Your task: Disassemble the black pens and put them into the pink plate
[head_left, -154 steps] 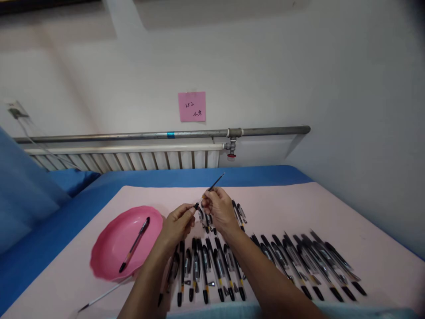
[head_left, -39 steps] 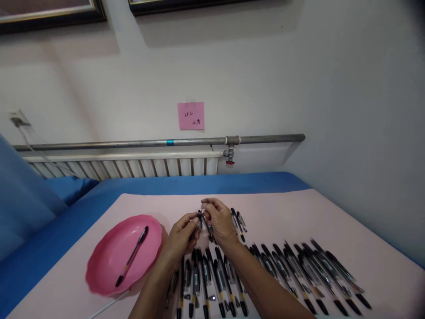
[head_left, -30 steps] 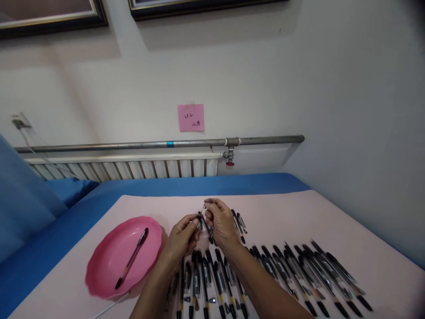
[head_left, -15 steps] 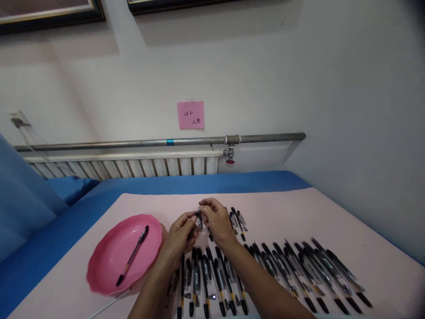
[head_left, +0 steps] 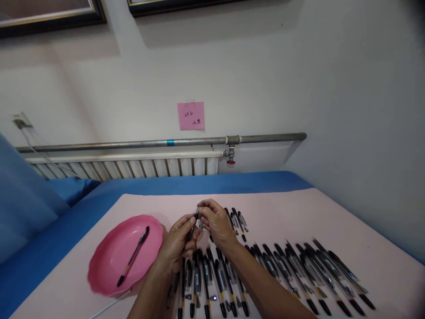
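My left hand (head_left: 175, 241) is closed around a black-gripped pen (head_left: 190, 232), held tilted with its upper end between thumb and forefinger. My right hand (head_left: 217, 225) pinches at that upper end; the small piece between its fingertips, if any, is too small to make out. Below and between my forearms lie several pen barrels (head_left: 206, 283) with black ends, loose black caps (head_left: 196, 279) and small silver cone tips (head_left: 213, 298). Just right of my right hand is a little group of pen parts (head_left: 239, 221).
A pink scalloped bowl (head_left: 94, 272) with one capped pen (head_left: 133, 256) in it stands at the left. More pens and caps (head_left: 312, 270) spread in rows at the right. Pink sheeting (head_left: 332, 217) covers a blue surface (head_left: 206, 182). Behind are a radiator (head_left: 142, 168) and pipe (head_left: 133, 145).
The pen in my left hand has turned so that more of its black grip shows. My right fingertips have shifted slightly left at its upper end.
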